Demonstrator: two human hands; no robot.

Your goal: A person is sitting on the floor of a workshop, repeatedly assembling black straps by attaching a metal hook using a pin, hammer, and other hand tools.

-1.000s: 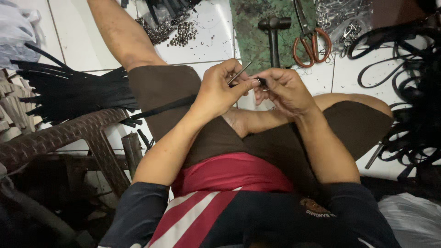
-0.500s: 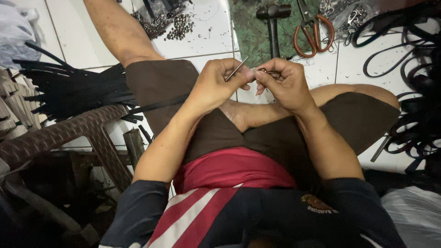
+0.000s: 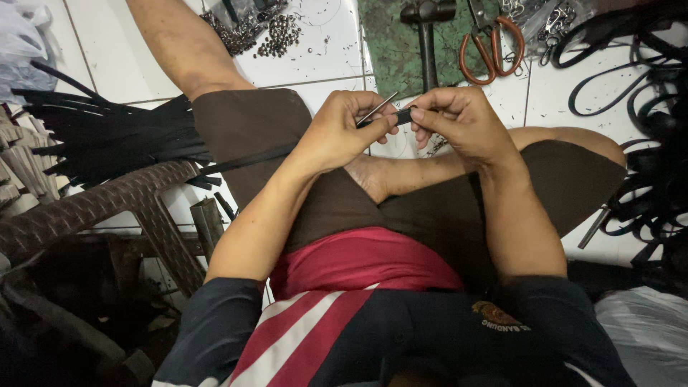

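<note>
While pinched between both hands point(image 3: 344, 132) point(image 3: 459, 125), black strap point(image 3: 401, 116) spans grips.

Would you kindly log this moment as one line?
left hand: pinches thin metal pin | right hand: grips narrow black strap end | floor: orange-handled scissors, dark hammer

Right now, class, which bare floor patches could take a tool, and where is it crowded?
Bare tile lies between the rivets and the green mat, and between the scissors and the right knee. Strap piles crowd both sides.
</note>
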